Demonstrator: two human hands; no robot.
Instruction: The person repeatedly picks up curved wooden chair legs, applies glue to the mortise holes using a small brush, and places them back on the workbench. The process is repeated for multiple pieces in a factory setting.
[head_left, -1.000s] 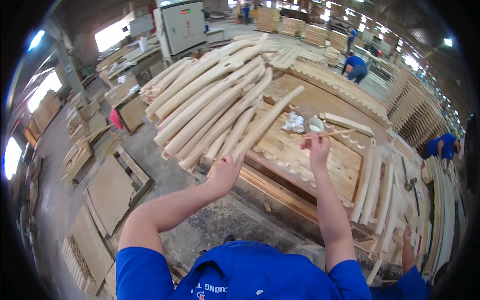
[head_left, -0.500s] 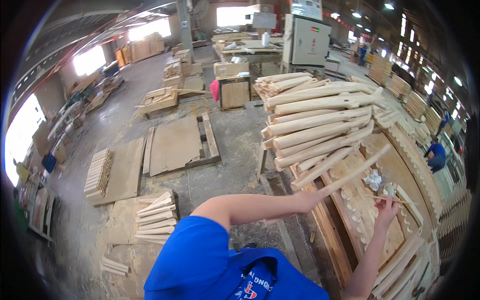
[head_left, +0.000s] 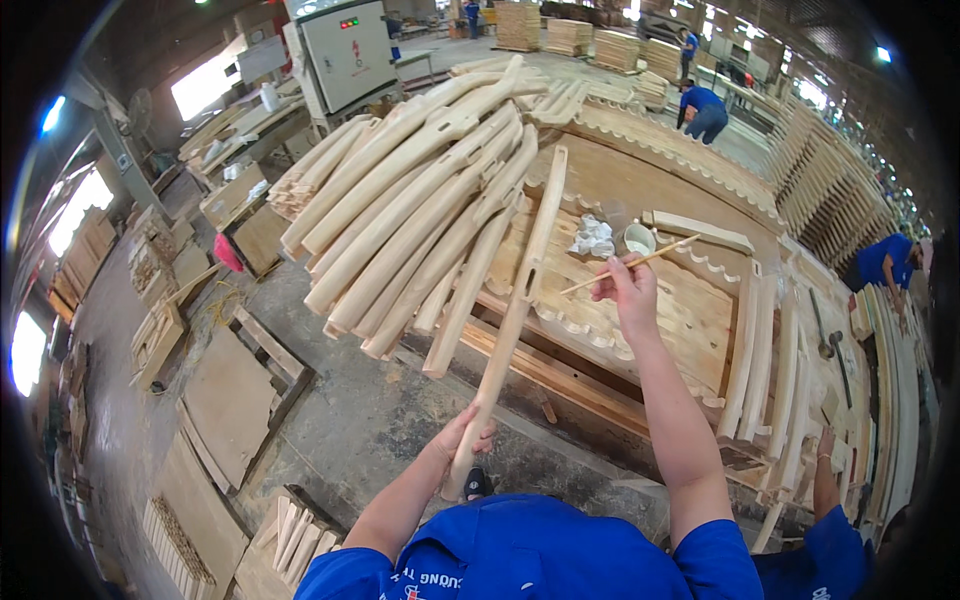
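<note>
Head view. Landmark: the pale round cup [head_left: 639,240], standing on the wooden desk [head_left: 690,322]. The left hand [head_left: 463,432], left of the cup and nearer the wearer, grips 1 long wooden piece [head_left: 513,328] close to its lower end; the fingers are curled around the wood. The piece slants upward and away, passing left of the cup, with a dark slot partway along; whether its far end touches the desk cannot be told. The right hand [head_left: 628,286], just on the near side of the cup, pinches 1 thin wooden stick [head_left: 665,251] between thumb and fingers. The stick crosses on the near side of the cup; contact between them cannot be confirmed. Crumpled white material [head_left: 592,238] lies just left of the cup. 1 short curved piece [head_left: 700,231] lies just right of it. A heap of shaped wooden pieces [head_left: 410,220] sits well left of the cup, and a row of similar pieces [head_left: 759,358] lies to its right. Beyond the cup runs a scalloped strip [head_left: 685,153]; farther beyond, 1 bending co-worker [head_left: 706,106] is visible. Right of the cup and nearer the wearer, another co-worker's blue sleeve [head_left: 838,542] shows
</note>
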